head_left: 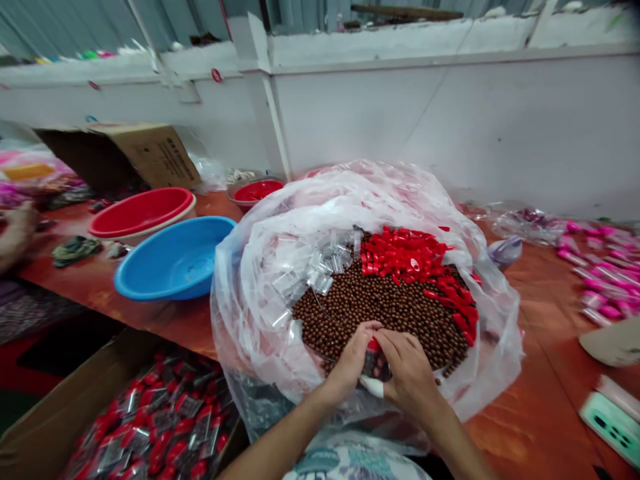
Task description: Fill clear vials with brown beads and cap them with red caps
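Note:
My left hand (pixel 351 359) and my right hand (pixel 409 365) are closed together around a small clear container with a red top (pixel 373 357), dark inside. A white covering (pixel 372 386) wraps my right thumb. Just beyond my fingers lies a heap of small brown balls (pixel 370 300) in a large clear plastic bag (pixel 255 287) with its mouth spread wide. On the heap's left rest several clear plastic containers (pixel 320 263). Glossy red plastic caps (pixel 405 253) are piled at its back and right. My fingers partly hide the held container.
A cardboard box (pixel 55 417) at lower left holds many red-topped clear containers (pixel 175 420). A blue basin (pixel 175 263), a red basin (pixel 143 212) and an open carton (pixel 150 157) stand at left. Pink items (pixel 610 267) and a phone (pixel 613 427) lie right. Another person's hand (pixel 17 233) shows far left.

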Action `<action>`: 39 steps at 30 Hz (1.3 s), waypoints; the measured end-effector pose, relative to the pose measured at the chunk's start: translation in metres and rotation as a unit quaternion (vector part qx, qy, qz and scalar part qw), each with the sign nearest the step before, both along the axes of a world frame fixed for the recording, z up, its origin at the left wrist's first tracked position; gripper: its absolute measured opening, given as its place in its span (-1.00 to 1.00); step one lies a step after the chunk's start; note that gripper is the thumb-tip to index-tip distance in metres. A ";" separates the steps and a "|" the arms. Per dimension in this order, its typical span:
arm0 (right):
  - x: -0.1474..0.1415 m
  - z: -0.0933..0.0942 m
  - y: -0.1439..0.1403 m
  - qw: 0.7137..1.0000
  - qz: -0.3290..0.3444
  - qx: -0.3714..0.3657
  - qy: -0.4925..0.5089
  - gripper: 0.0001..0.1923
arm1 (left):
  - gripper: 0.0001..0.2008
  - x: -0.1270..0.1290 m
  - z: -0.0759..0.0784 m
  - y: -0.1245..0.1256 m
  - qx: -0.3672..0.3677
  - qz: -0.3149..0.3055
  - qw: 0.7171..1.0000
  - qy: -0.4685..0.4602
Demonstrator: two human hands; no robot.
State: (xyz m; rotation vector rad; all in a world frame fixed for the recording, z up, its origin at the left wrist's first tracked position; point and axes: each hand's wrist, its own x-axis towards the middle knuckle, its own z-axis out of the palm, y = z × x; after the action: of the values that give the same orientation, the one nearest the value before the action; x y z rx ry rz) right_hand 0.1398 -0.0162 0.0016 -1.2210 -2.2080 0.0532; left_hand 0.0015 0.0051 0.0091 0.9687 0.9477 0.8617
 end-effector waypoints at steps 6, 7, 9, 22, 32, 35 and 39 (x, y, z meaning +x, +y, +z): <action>0.014 -0.007 0.003 0.994 -0.021 -0.102 -0.016 -0.33 | -0.68 -0.045 0.007 0.052 0.283 0.063 0.905 0.312; 0.016 -0.008 0.003 0.993 -0.018 -0.117 -0.024 -0.32 | -0.68 -0.056 0.006 0.065 0.320 0.086 0.862 0.384; 0.019 -0.009 0.000 0.988 -0.001 -0.147 -0.048 -0.25 | -0.61 -0.077 0.003 0.088 0.367 0.084 0.780 0.500; 0.095 -0.013 0.071 0.953 -0.280 -0.040 -0.114 -0.52 | -0.60 -0.083 -0.007 0.107 0.392 -0.020 0.810 0.436; 0.107 -0.017 0.066 0.952 -0.284 -0.071 -0.086 -0.66 | -0.62 -0.052 -0.003 0.110 0.291 -0.189 0.823 0.450; 0.094 -0.013 0.050 0.957 -0.275 -0.082 0.048 -0.66 | -0.54 -0.027 -0.017 0.116 0.255 -0.114 0.873 0.400; 0.076 -0.010 0.030 0.925 -0.265 -0.145 0.231 -0.61 | -0.49 0.000 -0.034 0.119 0.227 -0.060 0.898 0.371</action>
State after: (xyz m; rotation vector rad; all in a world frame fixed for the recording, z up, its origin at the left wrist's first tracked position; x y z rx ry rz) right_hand 0.2162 0.0140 -0.0085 -1.7279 -1.4478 0.4149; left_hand 0.0012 0.1241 -0.0246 1.8209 1.3346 0.6105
